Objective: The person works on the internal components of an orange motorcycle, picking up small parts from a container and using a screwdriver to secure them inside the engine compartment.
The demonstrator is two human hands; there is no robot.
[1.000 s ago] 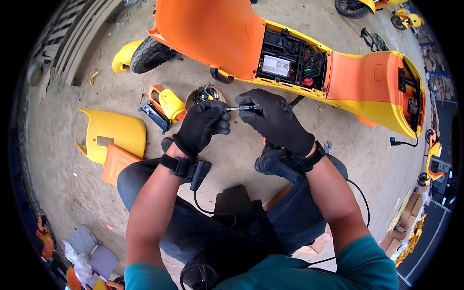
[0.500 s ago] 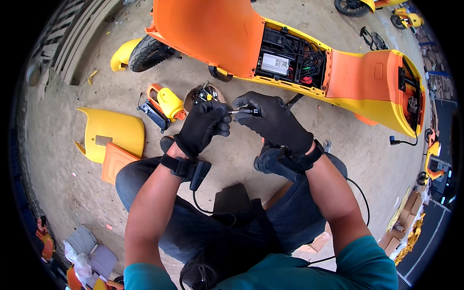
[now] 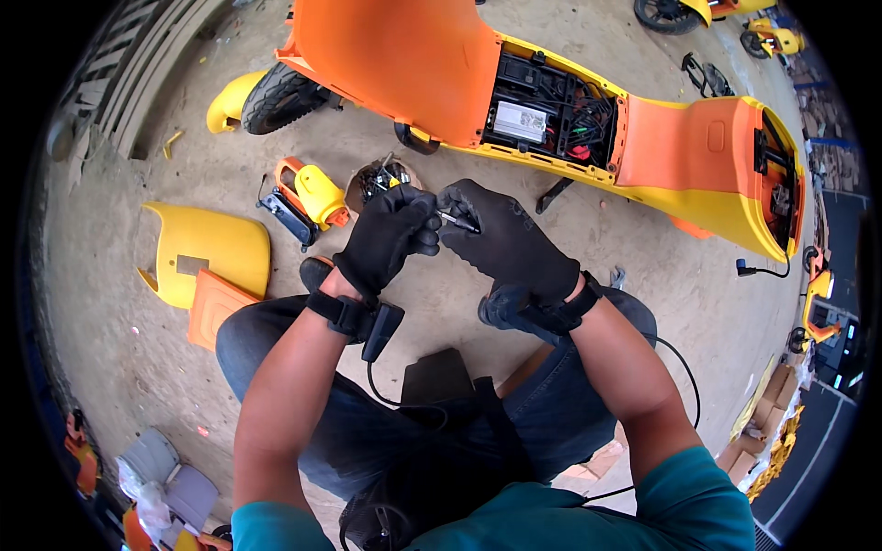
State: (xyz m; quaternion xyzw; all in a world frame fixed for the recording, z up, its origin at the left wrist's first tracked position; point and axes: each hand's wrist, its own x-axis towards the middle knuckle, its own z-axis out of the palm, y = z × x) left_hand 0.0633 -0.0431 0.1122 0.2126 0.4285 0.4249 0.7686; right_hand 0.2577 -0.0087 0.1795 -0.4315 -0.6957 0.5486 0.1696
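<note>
Both my hands wear black gloves and meet in front of me, their fingertips almost touching. My right hand (image 3: 501, 234) is closed on a slim black-and-silver tool (image 3: 457, 221), with its silver end toward the left hand. My left hand (image 3: 393, 231) has its fingers pinched together by that end; whatever is between them is hidden. Just beyond the left hand stands a round container (image 3: 353, 195) with mixed small hardware (image 3: 384, 176). An orange-and-yellow scooter body (image 3: 528, 170) lies across the far side, its compartment (image 3: 556, 110) uncovered, showing wires and a silver box (image 3: 520, 121).
To the left lie a yellow panel (image 3: 216, 243), an orange panel (image 3: 219, 308) and a yellow-orange part (image 3: 317, 195). A tyre (image 3: 280, 99) sits beyond them. Stacked planks (image 3: 156, 78) occupy the far left, cardboard boxes (image 3: 767, 413) the right. A cable (image 3: 767, 271) trails from the scooter.
My right hand has turned and shifted slightly left, closer to the left hand. The tool in it now slants downward to the right. My left hand stays pinched nearly in place.
</note>
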